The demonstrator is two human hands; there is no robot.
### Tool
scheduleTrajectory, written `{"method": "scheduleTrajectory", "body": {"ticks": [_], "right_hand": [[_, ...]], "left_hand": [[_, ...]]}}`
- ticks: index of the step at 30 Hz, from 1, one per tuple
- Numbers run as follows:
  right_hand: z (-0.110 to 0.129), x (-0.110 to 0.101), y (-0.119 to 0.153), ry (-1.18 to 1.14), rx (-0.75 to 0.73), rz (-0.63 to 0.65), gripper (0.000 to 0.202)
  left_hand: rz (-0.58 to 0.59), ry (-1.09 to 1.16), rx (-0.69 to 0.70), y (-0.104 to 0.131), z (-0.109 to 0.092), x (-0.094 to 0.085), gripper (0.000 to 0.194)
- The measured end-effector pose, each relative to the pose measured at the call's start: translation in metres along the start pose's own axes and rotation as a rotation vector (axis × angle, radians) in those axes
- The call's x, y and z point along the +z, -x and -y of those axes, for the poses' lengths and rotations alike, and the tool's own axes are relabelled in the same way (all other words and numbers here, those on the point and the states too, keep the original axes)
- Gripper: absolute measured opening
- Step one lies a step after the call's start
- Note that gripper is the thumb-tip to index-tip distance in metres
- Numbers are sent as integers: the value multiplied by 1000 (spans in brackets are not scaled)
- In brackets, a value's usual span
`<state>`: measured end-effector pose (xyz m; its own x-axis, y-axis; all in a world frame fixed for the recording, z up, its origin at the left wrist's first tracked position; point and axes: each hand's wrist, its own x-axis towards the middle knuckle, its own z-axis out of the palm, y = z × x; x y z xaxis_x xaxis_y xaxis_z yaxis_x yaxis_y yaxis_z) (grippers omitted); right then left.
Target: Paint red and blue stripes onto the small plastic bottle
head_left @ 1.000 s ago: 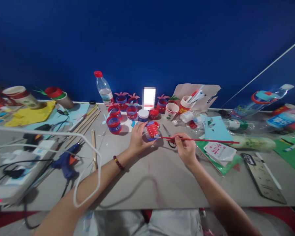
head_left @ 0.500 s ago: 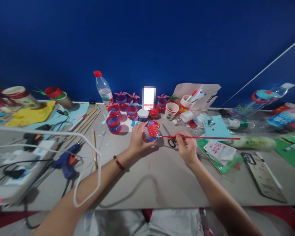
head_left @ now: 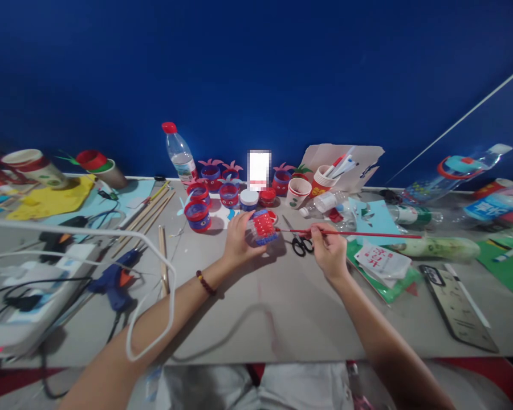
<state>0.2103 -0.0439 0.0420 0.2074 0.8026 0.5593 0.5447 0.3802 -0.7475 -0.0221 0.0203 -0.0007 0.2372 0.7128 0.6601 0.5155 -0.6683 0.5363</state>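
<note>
My left hand point(head_left: 239, 242) is wrapped round a clear plastic bottle base point(head_left: 264, 224) painted with red and blue bands, holding it above the table. Between the fingers of my right hand point(head_left: 330, 250) is a thin red paintbrush point(head_left: 367, 234). Its tip meets the right side of the bottle base, by the red band. Just behind the base is an open paint jar point(head_left: 248, 199) with a white top, next to a red paint jar point(head_left: 267, 197). Scissors point(head_left: 301, 245) lie between my hands, close to the right fingers.
Several painted cups with paper leaves point(head_left: 198, 215) stand behind my left hand, near a tall water bottle point(head_left: 180, 156). A blue glue gun point(head_left: 117, 282) and power strip point(head_left: 38, 307) with cables lie left. Paper cups point(head_left: 298, 192), plastic bottles and a phone point(head_left: 458, 307) occupy the right.
The paintbrush tip has shifted slightly up along the bottle base, and my right hand has moved a little up and right. More of the scissors' handles shows. My left hand keeps its hold.
</note>
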Motion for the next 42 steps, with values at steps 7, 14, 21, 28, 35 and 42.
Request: {"method": "scheduleTrajectory", "body": {"ticks": [7, 14, 21, 28, 35, 42], "right_hand": [[3, 1, -6, -59, 89, -80, 28], [36, -12, -23, -136, 64, -118, 23], [27, -10, -82, -30, 67, -19, 27], [11, 33, -139, 211, -13, 135, 16], [8, 65, -142, 485, -21, 260, 23], [14, 72, -135, 627, -26, 328, 29]], "left_hand": [[-8, 128, -54, 0, -1, 1, 83], [-230, 159, -224, 1, 3, 4, 83], [-289, 208, -255, -1, 5, 6, 82], [-101, 122, -193, -1, -4, -1, 80], [-13, 106, -104, -1, -3, 1, 82], [12, 116, -95, -2, -3, 2, 79]]}}
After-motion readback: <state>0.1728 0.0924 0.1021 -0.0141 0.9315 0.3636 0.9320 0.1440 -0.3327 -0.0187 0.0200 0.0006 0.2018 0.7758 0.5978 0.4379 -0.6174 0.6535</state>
